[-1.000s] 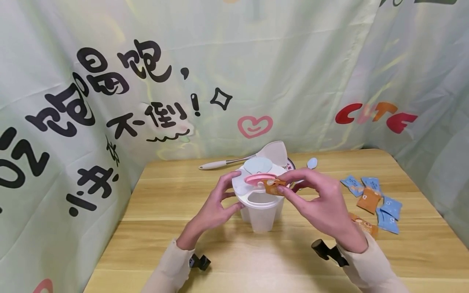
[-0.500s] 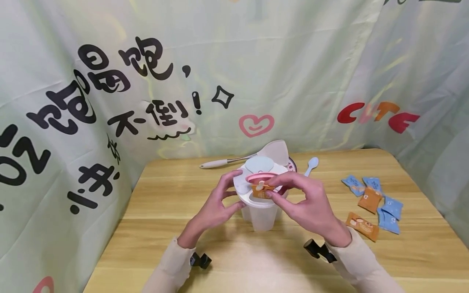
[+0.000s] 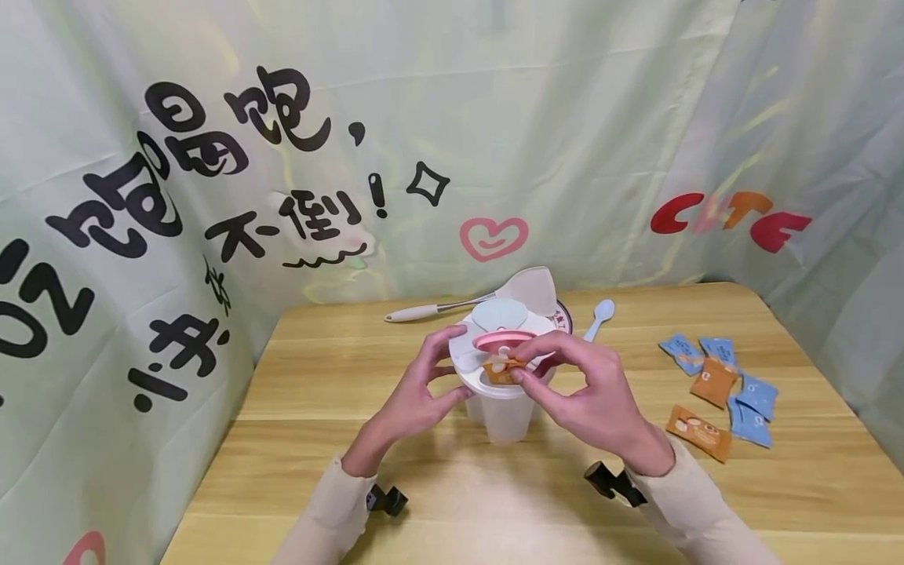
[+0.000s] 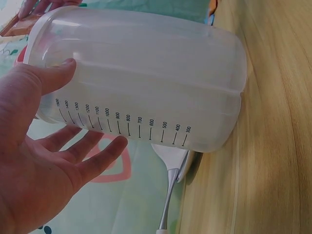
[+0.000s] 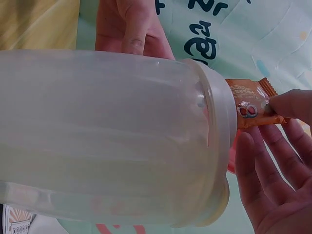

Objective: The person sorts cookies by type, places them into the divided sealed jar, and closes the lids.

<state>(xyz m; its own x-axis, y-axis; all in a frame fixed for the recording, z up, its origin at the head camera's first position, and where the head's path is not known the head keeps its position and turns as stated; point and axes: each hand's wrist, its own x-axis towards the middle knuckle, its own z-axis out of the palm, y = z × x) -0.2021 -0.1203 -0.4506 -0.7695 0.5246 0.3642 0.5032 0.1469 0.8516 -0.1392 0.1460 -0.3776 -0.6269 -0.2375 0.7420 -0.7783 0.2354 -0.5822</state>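
Note:
A translucent plastic storage container [image 4: 146, 73], with measuring marks on its wall, stands on the table. Its white lid [image 3: 462, 353] has flip caps; a pink-rimmed one [image 3: 494, 340] is raised beside an opening. My left hand [image 3: 413, 392] holds the container from the left, thumb on the near wall and fingers around the far side. Between thumb and fingers of my right hand [image 3: 593, 384] is pinched a small orange snack packet [image 5: 253, 105]. In the head view it sits at the lid's opening, its lower part close over or inside the hole.
Several blue and orange packets [image 3: 699, 434] lie on the right of the table. Behind the container are a spatula [image 3: 530, 290] and a round item with a patterned rim [image 3: 563, 318]. A pale blue spoon [image 3: 603, 311] lies to their right. A printed curtain [image 3: 579, 157] hangs behind the table.
My right hand has moved left and slightly down, bringing the orange packet from the lid's right side to the opening. The left hand keeps its hold on the container.

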